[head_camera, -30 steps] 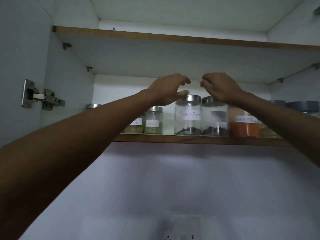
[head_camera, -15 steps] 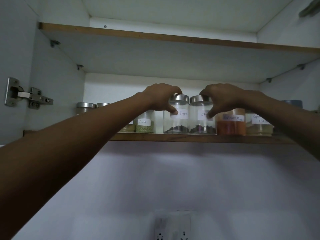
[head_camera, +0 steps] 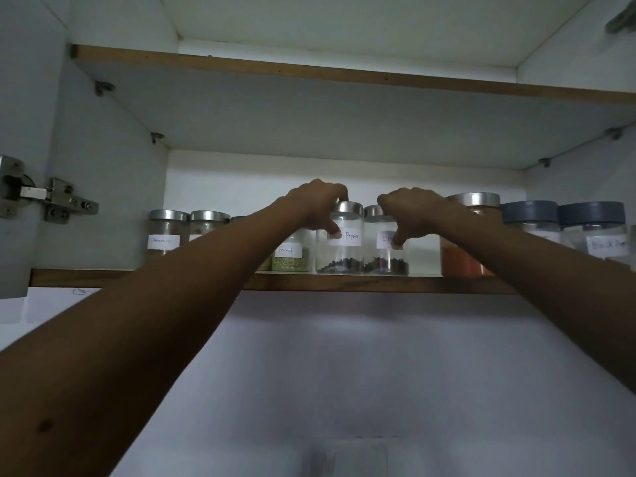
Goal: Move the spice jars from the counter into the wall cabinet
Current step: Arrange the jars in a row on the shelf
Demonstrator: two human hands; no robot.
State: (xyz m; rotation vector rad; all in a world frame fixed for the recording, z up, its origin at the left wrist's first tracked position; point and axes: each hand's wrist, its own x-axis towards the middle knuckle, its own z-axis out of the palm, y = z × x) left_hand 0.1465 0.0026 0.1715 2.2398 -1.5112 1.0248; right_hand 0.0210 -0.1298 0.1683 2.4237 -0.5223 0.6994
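Both my arms reach up to the lower shelf (head_camera: 344, 284) of the open wall cabinet. My left hand (head_camera: 316, 204) grips the top of the black pepper jar (head_camera: 344, 251), a clear glass jar with a steel lid, thumb on its label. My right hand (head_camera: 409, 210) grips the jar beside it (head_camera: 385, 256), which holds dark cloves. Both jars stand upright on the shelf, side by side and touching. Left of them is a fennel jar (head_camera: 290, 258); to the right a jar of orange powder (head_camera: 464, 259).
Two steel-lidded jars (head_camera: 168, 232) stand at the shelf's left end, and two grey-lidded jars (head_camera: 592, 232) at the right end. An upper shelf (head_camera: 309, 74) hangs above. A door hinge (head_camera: 48, 201) sits on the left wall. A wall socket (head_camera: 351, 456) is below.
Both hands came down from above the lids and closed on the two jars, which now stand a little farther back on the shelf. The camera has tilted, showing more jars on the right.
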